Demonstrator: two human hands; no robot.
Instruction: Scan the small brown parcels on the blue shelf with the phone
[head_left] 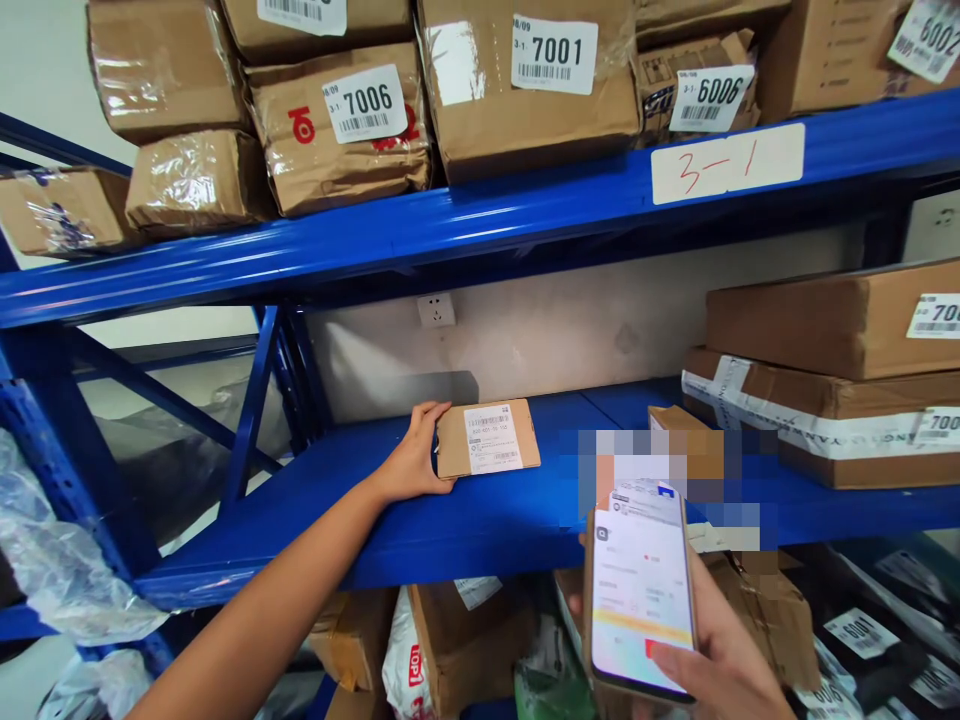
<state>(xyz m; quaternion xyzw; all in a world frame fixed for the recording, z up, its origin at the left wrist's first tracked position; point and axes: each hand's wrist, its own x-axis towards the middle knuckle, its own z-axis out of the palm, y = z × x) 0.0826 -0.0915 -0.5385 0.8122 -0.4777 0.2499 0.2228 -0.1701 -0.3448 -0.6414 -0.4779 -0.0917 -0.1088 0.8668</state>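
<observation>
Left hand (411,462) reaches onto the blue shelf (465,520); its fingers are closed around the left edge of a small flat cardboard parcel (487,438), thumb on top, parcel lying flat with its white label up. The parcel sits near the wall, at about 11 o'clock from the phone. Right hand (720,660) is wrapped round a phone (641,590), screen lit and facing the person, thumb resting low on the screen. At 3 o'clock from the parcel, stacked taped boxes (825,400) occupy the same shelf; numbered boxes (367,130) fill the level above. Judgement: the step in hand looks like placing or picking this parcel against a phone record. The next move calls for a steady hold on the parcel's edge.
</observation>
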